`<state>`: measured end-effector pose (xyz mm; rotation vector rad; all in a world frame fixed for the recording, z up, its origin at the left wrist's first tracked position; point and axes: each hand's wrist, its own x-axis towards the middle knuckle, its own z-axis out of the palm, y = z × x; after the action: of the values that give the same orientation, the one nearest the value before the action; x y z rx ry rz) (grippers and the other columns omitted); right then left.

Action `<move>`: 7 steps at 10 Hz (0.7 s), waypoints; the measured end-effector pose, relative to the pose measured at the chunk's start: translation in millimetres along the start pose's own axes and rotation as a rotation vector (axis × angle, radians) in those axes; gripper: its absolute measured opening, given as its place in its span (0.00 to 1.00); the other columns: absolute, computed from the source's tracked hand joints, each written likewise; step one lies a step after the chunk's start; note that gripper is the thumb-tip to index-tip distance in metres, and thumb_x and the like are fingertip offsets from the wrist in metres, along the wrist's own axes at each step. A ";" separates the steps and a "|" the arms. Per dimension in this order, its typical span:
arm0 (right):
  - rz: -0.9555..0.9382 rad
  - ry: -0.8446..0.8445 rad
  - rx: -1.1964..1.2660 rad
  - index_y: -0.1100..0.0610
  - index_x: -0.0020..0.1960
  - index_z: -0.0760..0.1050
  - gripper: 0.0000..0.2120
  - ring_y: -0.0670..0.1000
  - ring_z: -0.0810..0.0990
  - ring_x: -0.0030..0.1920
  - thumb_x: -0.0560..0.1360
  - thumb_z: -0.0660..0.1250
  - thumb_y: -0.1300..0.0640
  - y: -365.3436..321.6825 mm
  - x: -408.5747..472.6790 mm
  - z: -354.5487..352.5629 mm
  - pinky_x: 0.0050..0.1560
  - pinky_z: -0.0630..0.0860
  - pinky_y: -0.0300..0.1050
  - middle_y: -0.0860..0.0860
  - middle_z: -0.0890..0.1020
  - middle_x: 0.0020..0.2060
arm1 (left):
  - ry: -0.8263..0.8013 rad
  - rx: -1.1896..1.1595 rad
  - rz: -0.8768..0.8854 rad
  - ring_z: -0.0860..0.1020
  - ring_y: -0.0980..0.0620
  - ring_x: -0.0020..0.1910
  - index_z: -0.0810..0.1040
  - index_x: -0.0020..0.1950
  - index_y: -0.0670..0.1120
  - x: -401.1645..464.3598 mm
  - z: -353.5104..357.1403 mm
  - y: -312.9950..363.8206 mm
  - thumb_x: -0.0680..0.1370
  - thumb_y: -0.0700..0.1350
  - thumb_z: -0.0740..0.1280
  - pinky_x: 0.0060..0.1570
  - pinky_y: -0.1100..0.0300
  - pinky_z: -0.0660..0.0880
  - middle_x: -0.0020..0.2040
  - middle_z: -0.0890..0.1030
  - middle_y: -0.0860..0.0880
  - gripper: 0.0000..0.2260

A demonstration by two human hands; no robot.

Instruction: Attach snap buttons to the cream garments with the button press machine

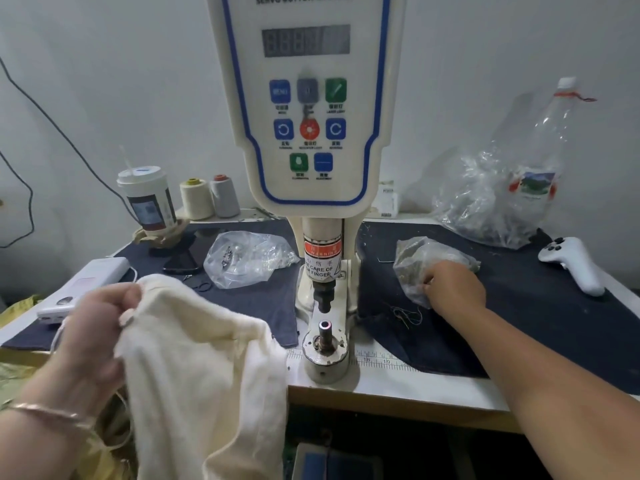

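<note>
Head view, loading stage. I held the cream garment (204, 368) in my left hand (93, 327), the grip closed on a bunched upper edge, with the rest of the cloth hanging down past the front edge of the tabletop (391, 379), to the left of the button press machine (311, 133). No part of the garment lay on the lower die (325, 329), which stood bare under the raised punch (323, 296); a small reddish light spot showed on the die's top. I could see no snap on the visible folds of the cloth, so I judged that this garment had not yet been pressed; whether others had been finished I could not tell, as no finished pile was in view.

My right hand (453, 289) rested at the mouth of a small clear bag of snap parts (422, 265) on the dark cloth to the right of the machine, fingers curled into the plastic; whether they had pinched a part I could not tell. I judged what was left to be: seat a snap part, lay the garment over the die, and press.

The garment looked soft, fleecy and thick, off-white, limp and creased, with no stain visible.

A second clear bag (246, 258) lay left of the machine column.
</note>
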<state>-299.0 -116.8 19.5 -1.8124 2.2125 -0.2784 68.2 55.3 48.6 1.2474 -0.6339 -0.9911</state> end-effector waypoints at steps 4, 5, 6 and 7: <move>-0.156 0.178 -0.001 0.63 0.54 0.78 0.09 0.61 0.79 0.53 0.79 0.60 0.62 9.8 0.0 10.0 0.47 0.73 0.48 0.61 0.80 0.51 | -0.011 0.362 0.115 0.62 0.52 0.28 0.65 0.30 0.41 23.0 69.2 -48.0 0.56 0.40 0.58 0.26 0.62 0.59 0.31 0.64 0.46 0.05; -0.170 0.104 -0.034 0.62 0.56 0.78 0.10 0.60 0.79 0.54 0.79 0.60 0.62 8.2 2.3 4.3 0.50 0.75 0.49 0.60 0.80 0.52 | -0.015 0.340 0.124 0.59 0.54 0.25 0.60 0.26 0.46 22.3 65.4 -50.8 0.59 0.40 0.59 0.27 0.60 0.57 0.25 0.61 0.50 0.07; -0.160 -0.059 -0.059 0.59 0.63 0.75 0.13 0.58 0.76 0.62 0.80 0.60 0.61 -6.8 4.3 -4.0 0.60 0.74 0.46 0.57 0.77 0.61 | -0.029 0.279 0.098 0.59 0.52 0.27 0.61 0.23 0.48 29.2 56.7 -55.9 0.69 0.37 0.61 0.31 0.57 0.55 0.24 0.61 0.50 0.17; -0.149 -0.172 -0.180 0.58 0.67 0.72 0.15 0.57 0.73 0.67 0.81 0.60 0.60 -7.1 -3.6 -13.4 0.65 0.71 0.49 0.56 0.74 0.66 | -0.052 0.279 0.120 0.59 0.51 0.27 0.61 0.24 0.47 34.2 55.4 -60.1 0.70 0.37 0.61 0.31 0.57 0.56 0.25 0.62 0.50 0.16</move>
<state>-296.1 -114.9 34.7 -2.0151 2.0455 0.0499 21.1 -1.9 -0.1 1.4128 -0.9006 -0.8571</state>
